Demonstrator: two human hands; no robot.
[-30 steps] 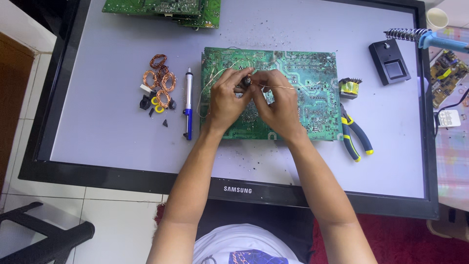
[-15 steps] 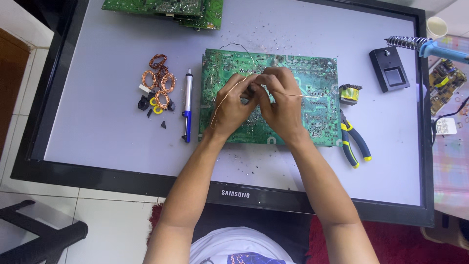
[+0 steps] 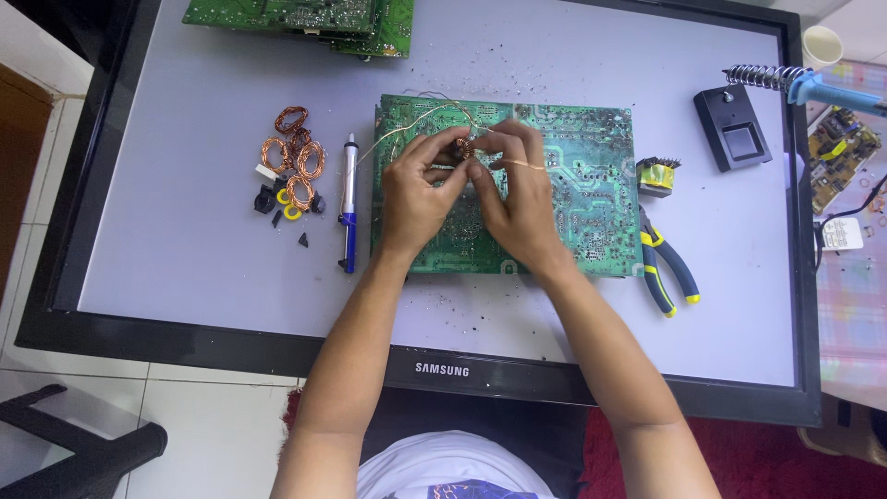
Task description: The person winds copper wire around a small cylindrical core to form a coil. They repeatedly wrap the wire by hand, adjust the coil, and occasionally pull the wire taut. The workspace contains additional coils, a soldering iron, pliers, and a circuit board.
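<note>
A small copper-wound coil [image 3: 465,148], wire trailing leftward, sits over the flat green circuit board [image 3: 591,203].

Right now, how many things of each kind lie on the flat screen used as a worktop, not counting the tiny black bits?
Green circuit boards: 2, one under the hands, one stack at the top edge
Loose copper wire coils: about 4
Solder sucker: 1
Pliers: 1
Small yellow transformer: 1
Soldering iron stand: 1
Coil held in both hands: 1
Total: about 11
</note>
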